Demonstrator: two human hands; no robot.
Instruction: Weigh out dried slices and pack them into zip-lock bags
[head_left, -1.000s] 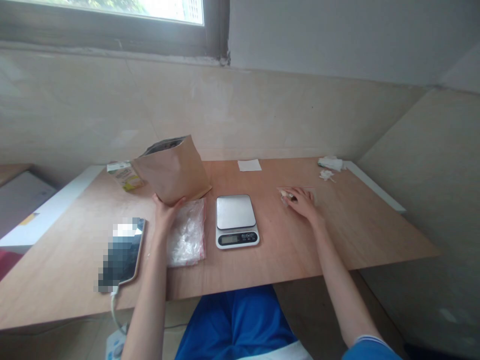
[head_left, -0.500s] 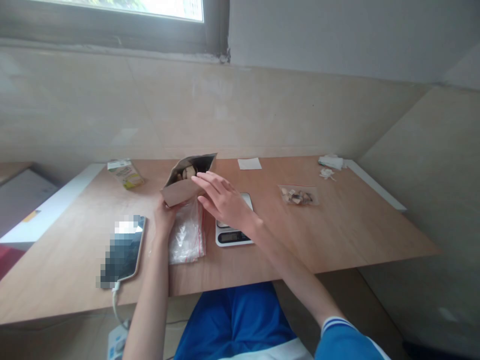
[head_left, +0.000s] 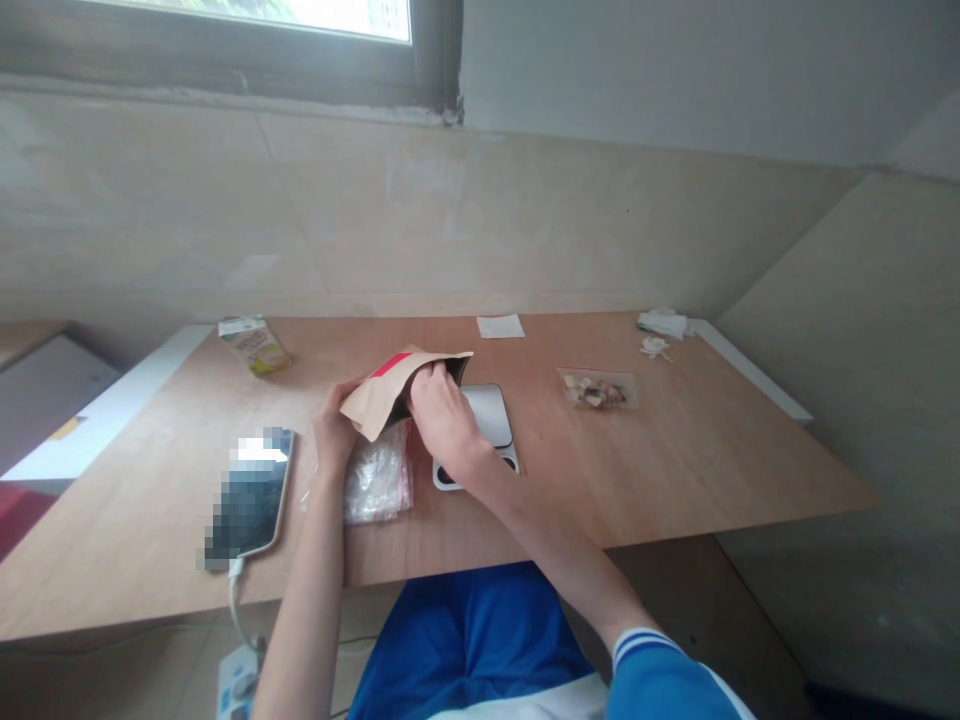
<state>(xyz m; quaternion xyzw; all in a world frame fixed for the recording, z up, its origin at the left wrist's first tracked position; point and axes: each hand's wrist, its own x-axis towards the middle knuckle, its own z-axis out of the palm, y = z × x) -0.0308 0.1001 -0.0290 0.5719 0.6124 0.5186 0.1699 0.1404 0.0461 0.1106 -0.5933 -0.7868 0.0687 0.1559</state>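
A brown paper bag (head_left: 379, 400) with a red strip is tilted, its dark mouth facing right. My left hand (head_left: 334, 420) grips the bag's left side. At the mouth, my right hand (head_left: 442, 410) reaches in with bent fingers; the fingertips and whatever they touch are hidden inside. Under the bag lies a stack of clear zip bags (head_left: 379, 480) with red edges. A white kitchen scale (head_left: 491, 415) sits just right of the bag, partly covered by my right hand and forearm.
A filled clear zip bag (head_left: 598, 388) of pale and dark pieces lies to the right. On the left are a phone (head_left: 251, 500) with a charging cable and a small carton (head_left: 255, 345). White paper (head_left: 501, 326) and crumpled white items (head_left: 662, 323) lie near the wall.
The paper bag has tipped over to the right, so its contents no longer show. My right hand has moved from above the bag's edge to inside its mouth.
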